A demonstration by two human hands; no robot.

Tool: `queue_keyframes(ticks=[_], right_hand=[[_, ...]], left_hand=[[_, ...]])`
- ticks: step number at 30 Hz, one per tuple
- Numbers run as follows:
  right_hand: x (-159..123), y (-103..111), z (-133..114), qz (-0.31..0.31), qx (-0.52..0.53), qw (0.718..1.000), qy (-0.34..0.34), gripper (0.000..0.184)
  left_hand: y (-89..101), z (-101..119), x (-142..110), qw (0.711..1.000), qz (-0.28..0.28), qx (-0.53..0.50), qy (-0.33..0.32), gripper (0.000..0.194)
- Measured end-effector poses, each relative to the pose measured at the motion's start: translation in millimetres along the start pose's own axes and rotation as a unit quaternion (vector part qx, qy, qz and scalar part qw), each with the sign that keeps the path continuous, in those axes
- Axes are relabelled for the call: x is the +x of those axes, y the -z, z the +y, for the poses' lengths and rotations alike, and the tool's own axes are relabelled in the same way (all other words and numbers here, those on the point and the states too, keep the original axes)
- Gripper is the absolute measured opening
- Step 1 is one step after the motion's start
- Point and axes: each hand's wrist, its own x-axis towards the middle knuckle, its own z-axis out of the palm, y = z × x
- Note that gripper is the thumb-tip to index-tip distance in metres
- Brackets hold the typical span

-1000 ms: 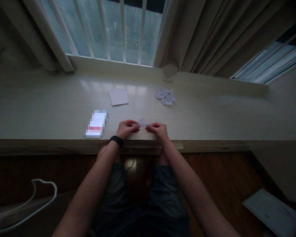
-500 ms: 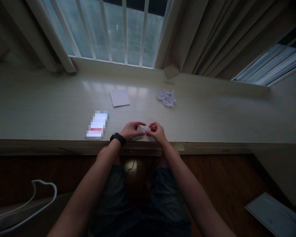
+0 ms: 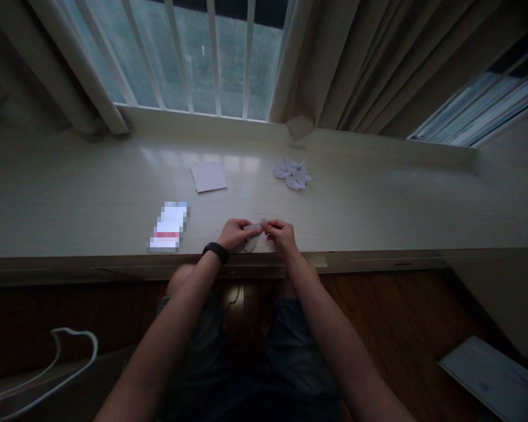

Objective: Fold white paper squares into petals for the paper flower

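Between my two hands is a small piece of white paper [image 3: 252, 241], partly folded and partly covered by my fingers. My left hand [image 3: 238, 234], with a black band on its wrist, grips the paper from the left, thumb on top. The fingers of my right hand [image 3: 281, 234] pinch its upper right end. Both hands are just above the front edge of the pale ledge [image 3: 356, 205]. Beyond them lie a stack of square white paper [image 3: 209, 177] and a folded white paper shape with petal-like points [image 3: 293, 174].
A phone [image 3: 169, 226] with a blurred-out lit screen lies left of my hands. Behind the ledge are a barred window [image 3: 193, 64] and beige curtains [image 3: 338, 64]. A white curved frame [image 3: 92, 346] stands lower left; a pale flat panel [image 3: 493, 375] is lower right.
The paper has turned in my hands and its end now points up to the right. My left fingers have closed down on it. The view has shifted slightly.
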Motion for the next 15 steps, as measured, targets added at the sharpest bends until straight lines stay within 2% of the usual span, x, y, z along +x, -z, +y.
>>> queue_keyframes(ticks=[15], right_hand=[[3.1,4.3,4.4,0.013,0.077,0.997,-0.026,0.026]], left_hand=[[-7.9,3.9,-9.2,0.999,0.014,0.048,-0.013,0.043]])
